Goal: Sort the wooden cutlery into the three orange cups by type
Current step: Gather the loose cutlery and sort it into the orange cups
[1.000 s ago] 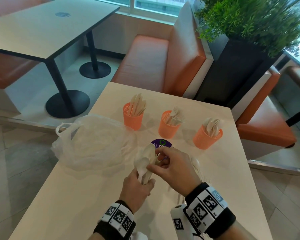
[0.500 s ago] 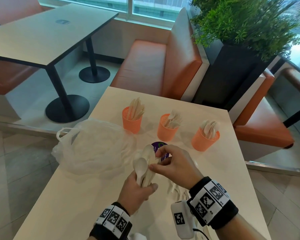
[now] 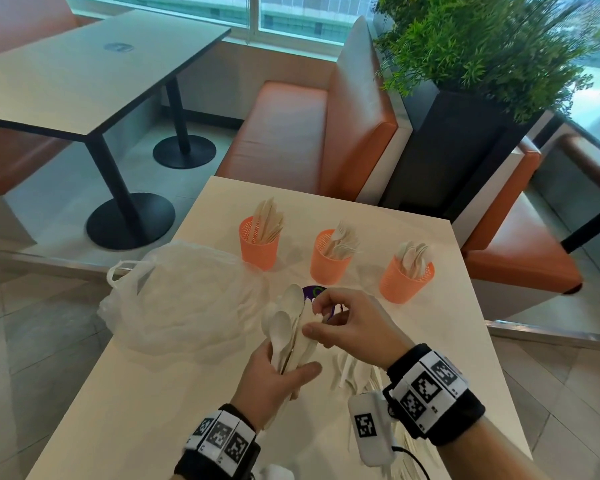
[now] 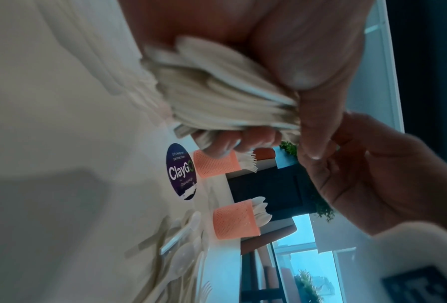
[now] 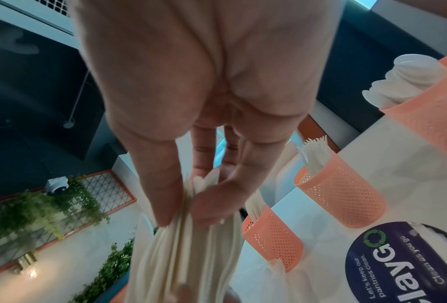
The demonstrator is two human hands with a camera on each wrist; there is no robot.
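A left hand [image 3: 274, 379] grips a bundle of wooden spoons [image 3: 291, 327] upright while the right hand [image 3: 354, 327] pinches one, near three orange cups [image 3: 329, 263].

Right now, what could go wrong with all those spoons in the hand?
The left hand grips a fat bundle of spoons while the right hand pinches at its top; pulling one out could drag others loose onto the table. Reaching for the spoon cup, the arm might tip the fork cup.
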